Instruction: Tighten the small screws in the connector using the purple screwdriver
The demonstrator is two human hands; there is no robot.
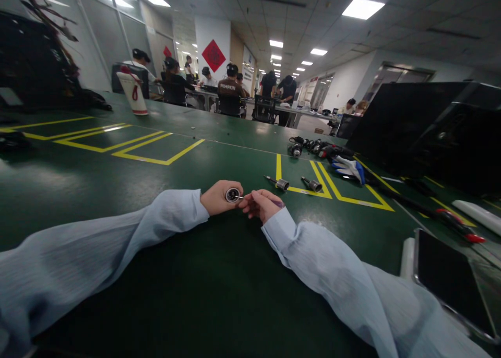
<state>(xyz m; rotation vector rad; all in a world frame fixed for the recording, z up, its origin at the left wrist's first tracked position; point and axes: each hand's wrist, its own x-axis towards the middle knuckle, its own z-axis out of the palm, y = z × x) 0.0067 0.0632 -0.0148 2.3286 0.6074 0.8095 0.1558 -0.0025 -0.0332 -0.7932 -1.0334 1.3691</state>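
My left hand (219, 197) is wrapped round a round metal cup-like part (232, 194), whose open, dark end faces me. Pinched in my right hand (263, 204) is a slim screwdriver (278, 203) with a dark purple handle. Its thin shaft points left and its tip reaches the rim or inside of the metal part; which one, I cannot tell. Just beyond my hands lie two cylindrical metal parts with thin stems, one nearer (282, 185) and one further right (312, 184).
Yellow tape (168, 163) marks boxes on the green table (219, 165). Dark metal tools (296, 149) and a blue-white glove (348, 169) lie at back right. A phone or tablet (450, 279) is at right, a paper cup (133, 93) at back left. Several people sit or stand beyond.
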